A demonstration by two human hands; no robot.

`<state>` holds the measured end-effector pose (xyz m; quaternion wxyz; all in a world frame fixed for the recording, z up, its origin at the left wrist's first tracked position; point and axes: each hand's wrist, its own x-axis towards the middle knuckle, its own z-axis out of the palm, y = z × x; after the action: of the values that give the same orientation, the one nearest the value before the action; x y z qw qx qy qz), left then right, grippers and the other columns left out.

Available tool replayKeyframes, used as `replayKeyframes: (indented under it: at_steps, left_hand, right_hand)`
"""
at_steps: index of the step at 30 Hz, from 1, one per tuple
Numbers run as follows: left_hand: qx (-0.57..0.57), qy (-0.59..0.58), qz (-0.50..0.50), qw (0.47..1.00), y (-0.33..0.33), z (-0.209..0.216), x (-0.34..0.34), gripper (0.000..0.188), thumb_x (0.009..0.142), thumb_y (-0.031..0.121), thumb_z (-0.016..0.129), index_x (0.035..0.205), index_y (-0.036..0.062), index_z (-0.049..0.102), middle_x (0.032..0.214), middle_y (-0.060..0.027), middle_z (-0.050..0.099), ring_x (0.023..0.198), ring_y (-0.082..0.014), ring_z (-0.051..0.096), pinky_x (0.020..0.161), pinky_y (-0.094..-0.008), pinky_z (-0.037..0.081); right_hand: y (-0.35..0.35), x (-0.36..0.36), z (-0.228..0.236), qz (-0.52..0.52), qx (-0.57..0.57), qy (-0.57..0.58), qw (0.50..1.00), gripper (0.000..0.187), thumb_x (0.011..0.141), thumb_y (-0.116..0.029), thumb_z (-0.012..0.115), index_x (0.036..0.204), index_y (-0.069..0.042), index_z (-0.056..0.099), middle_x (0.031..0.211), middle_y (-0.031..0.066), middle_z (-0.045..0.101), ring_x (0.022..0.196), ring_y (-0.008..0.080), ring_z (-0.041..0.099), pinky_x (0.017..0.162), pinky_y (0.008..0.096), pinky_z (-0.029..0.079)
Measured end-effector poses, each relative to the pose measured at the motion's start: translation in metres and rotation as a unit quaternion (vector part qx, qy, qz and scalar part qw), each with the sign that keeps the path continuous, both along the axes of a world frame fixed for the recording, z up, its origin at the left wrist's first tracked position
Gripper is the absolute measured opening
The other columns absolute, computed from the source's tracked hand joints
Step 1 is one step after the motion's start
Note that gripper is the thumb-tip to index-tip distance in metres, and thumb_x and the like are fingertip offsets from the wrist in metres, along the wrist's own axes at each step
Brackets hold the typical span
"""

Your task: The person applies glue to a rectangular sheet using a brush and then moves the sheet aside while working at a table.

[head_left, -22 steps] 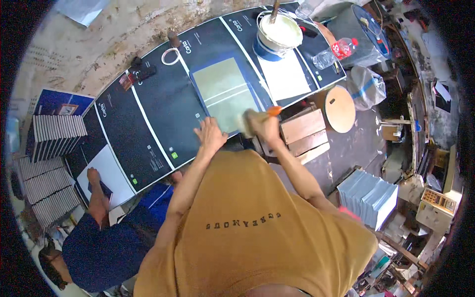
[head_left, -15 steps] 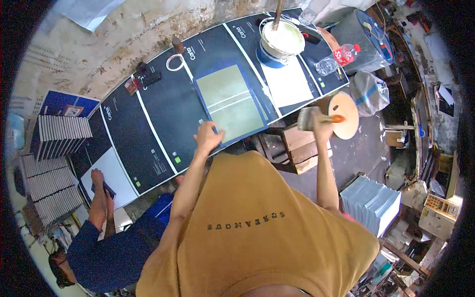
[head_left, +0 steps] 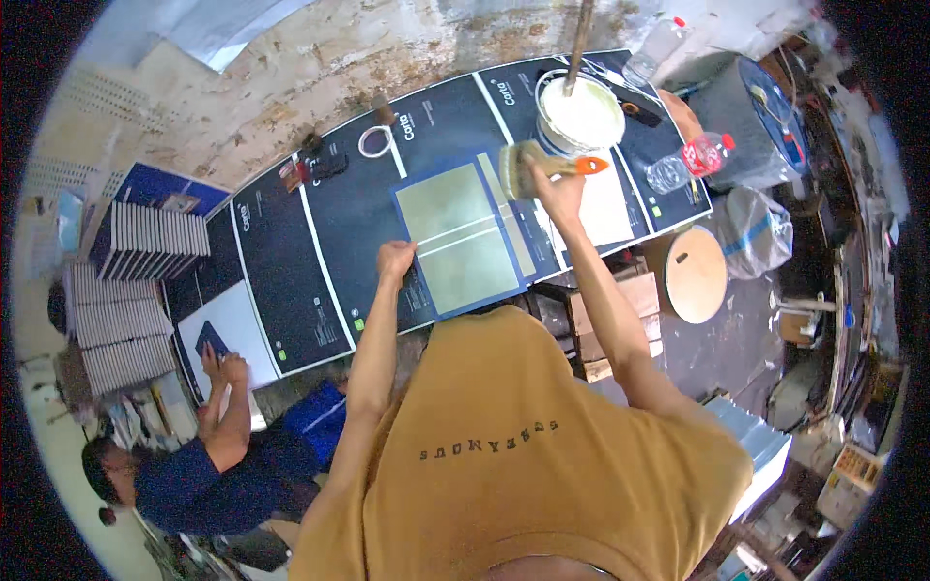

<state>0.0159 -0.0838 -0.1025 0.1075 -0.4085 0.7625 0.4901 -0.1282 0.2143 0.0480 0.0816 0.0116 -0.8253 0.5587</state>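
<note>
My right hand (head_left: 559,186) grips a wide paintbrush (head_left: 528,167) with an orange handle, held over the right edge of a blue-bordered panel (head_left: 463,235) coated pale green. My left hand (head_left: 394,259) rests knuckles-down on the black table cover at the panel's left edge. Just beyond the brush stands a white bucket of pale paint (head_left: 580,111) with a wooden stick upright in it. My yellow shirt hides the near edge of the table.
Another person in blue (head_left: 208,463) crouches at the lower left, hands on a dark object over a white sheet. Stacks of white tiles (head_left: 145,242) lie at the left. A plastic bottle (head_left: 690,160), a tape ring (head_left: 375,141), a round wooden stool (head_left: 696,274) and a blue drum (head_left: 756,121) surround the table.
My right hand has lifted the brush from below the table's edge up over the panel's right side. My left hand stays on the table by the panel.
</note>
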Motion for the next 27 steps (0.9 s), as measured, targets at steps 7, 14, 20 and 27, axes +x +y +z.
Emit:
replayKeyframes:
  at_steps: [7, 14, 20, 27]
  left_hand:
    - [-0.278, -0.048, -0.300, 0.911, 0.107, 0.099, 0.033, 0.064, 0.072, 0.037, 0.079, 0.124, 0.0058, 0.056, 0.127, -0.0158, 0.053, 0.121, -0.0360, 0.048, 0.097, -0.0629, 0.036]
    - [-0.245, -0.083, -0.249, 0.933, 0.146, 0.085, 0.056, 0.072, 0.072, 0.027, 0.084, 0.129, -0.0002, 0.048, 0.133, -0.0157, 0.047, 0.127, -0.0356, 0.042, 0.100, -0.0650, 0.033]
    - [-0.255, -0.095, -0.236, 0.933, 0.148, 0.079, 0.060, 0.066, 0.075, 0.023, 0.081, 0.129, 0.0026, 0.049, 0.133, -0.0147, 0.048, 0.127, -0.0350, 0.044, 0.100, -0.0644, 0.034]
    - [-0.265, -0.111, -0.214, 0.934, 0.155, 0.086, 0.054, 0.065, 0.074, 0.021, 0.082, 0.128, 0.0037, 0.050, 0.132, -0.0128, 0.049, 0.125, -0.0348, 0.047, 0.098, -0.0636, 0.035]
  right_hand:
    - [-0.095, -0.044, -0.045, 0.285, 0.022, -0.002, 0.958, 0.035, 0.087, -0.038, 0.073, 0.087, -0.004, 0.070, 0.076, 0.0128, 0.071, 0.072, 0.0270, 0.071, 0.067, 0.0391, 0.055]
    - [-0.176, -0.161, -0.085, 0.529, 0.297, 0.062, 0.792, 0.060, 0.087, -0.064, 0.060, 0.079, -0.006, 0.070, 0.077, 0.0240, 0.069, 0.072, 0.0393, 0.070, 0.065, 0.0491, 0.056]
    - [-0.219, -0.133, -0.070, 0.605, 0.219, 0.107, 0.758, 0.057, 0.087, -0.061, 0.060, 0.079, -0.006, 0.071, 0.086, 0.0222, 0.072, 0.080, 0.0377, 0.071, 0.071, 0.0490, 0.056]
    - [-0.225, -0.167, -0.069, 0.506, 0.318, 0.211, 0.773, 0.045, 0.086, -0.050, 0.067, 0.081, -0.005, 0.069, 0.078, 0.0180, 0.070, 0.076, 0.0303, 0.069, 0.068, 0.0472, 0.052]
